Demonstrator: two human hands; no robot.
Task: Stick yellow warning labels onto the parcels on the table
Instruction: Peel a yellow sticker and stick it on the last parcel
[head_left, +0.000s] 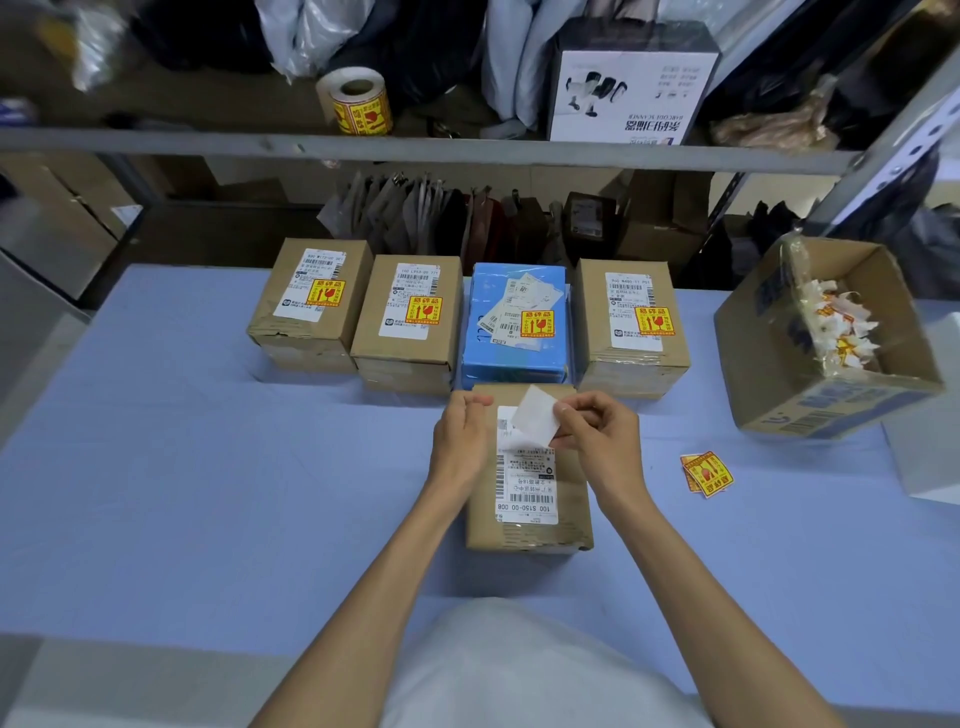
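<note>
Setting: blue table (156, 467) in front of a cluttered metal shelf (415, 148), seen from the head view.
Piece in hand: a white square (535, 423) was pinched by one corner in the right hand (597, 436), raised just above the far end of the front parcel (574, 493). Its printed face was turned away, so label or backing could not be told.
Handling: judged thin, light and limp, tacky on one face; best held by a corner or edge, with the glue kept off the fingers.
Front parcel: brown carton near the middle of the table, shipping slip (527, 483) upward, no yellow label showing.
Left hand (460, 441): over the parcel's far left corner, fingers curled; whether it pinched anything could not be told.
Row of parcels (408, 317): four along the far edge, three brown and one blue, each bearing a yellow label.
Loose labels (706, 474): toward the right edge, well apart from the front parcel.
Open carton (810, 410): at the right edge, holding crumpled backings.
Label roll (358, 101): upright on the shelf.
</note>
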